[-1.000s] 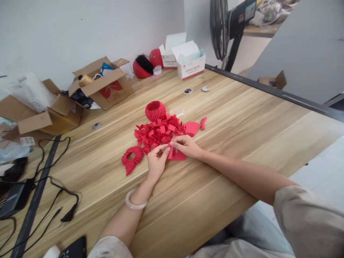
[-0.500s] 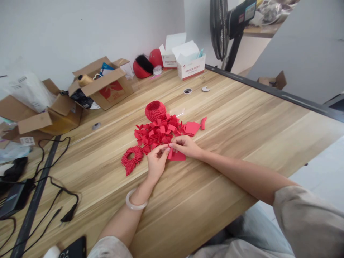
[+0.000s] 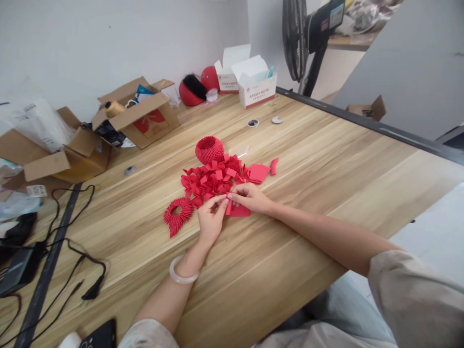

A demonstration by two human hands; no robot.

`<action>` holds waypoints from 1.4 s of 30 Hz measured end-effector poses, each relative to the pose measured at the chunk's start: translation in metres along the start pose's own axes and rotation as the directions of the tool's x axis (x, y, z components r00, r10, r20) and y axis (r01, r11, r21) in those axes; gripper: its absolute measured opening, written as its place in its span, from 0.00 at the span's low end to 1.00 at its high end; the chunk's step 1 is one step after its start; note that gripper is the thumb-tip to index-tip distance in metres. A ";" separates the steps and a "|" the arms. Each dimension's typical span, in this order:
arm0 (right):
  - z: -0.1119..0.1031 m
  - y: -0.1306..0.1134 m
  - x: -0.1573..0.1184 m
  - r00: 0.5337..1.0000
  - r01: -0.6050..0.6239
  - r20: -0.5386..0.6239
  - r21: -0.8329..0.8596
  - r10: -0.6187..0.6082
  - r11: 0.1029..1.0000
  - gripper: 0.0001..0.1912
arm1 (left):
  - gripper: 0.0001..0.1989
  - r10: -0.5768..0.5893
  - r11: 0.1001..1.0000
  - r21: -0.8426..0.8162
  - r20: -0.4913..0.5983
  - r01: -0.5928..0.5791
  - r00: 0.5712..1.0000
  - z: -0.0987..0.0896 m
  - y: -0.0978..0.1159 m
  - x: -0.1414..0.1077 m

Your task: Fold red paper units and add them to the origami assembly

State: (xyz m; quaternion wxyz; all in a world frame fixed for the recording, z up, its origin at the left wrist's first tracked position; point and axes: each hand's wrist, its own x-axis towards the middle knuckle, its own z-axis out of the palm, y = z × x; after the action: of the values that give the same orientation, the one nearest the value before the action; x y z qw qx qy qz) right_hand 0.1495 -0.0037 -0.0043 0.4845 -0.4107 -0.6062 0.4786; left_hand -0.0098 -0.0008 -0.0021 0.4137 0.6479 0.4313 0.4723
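Note:
My left hand [image 3: 212, 217] and my right hand [image 3: 252, 197] meet at the near side of a pile of folded red paper pieces [image 3: 213, 176]. Both pinch one small red paper piece [image 3: 229, 207] between thumbs and fingertips; part of it is hidden by the fingers. Under it a flat red paper sheet [image 3: 241, 211] lies on the table. Left of my left hand rests a red ring of folded paper with a pointed tail [image 3: 177, 215]. Beyond the pile stands a round red folded-paper bowl [image 3: 209, 150]. A stack of red paper [image 3: 258, 173] lies right of the pile, beside a curved red strip [image 3: 274, 166].
Open cardboard boxes [image 3: 145, 121] line the wall at the left back. Two white sticky note boxes [image 3: 258, 92] stand at the far corner near a black fan [image 3: 295, 38]. Black cables [image 3: 78, 246] and a phone [image 3: 99, 336] lie at the left on the wooden table [image 3: 308, 145].
Almost nothing differs. Both hands keep their pinch on the small red paper piece at the same spot, with only a very slight shift of the view.

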 end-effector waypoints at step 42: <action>0.000 0.002 -0.001 0.999 0.021 -0.038 -0.157 -0.027 0.987 0.23 | 0.11 -0.056 0.998 -0.012 0.038 0.057 0.998 -0.001 0.002 0.001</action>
State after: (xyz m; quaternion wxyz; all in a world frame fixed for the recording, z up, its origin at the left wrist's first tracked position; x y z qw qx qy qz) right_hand 0.1496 -0.0042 -0.0069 0.4686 -0.4497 -0.6369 0.4153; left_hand -0.0098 -0.0002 0.0003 0.4391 0.6417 0.4384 0.4508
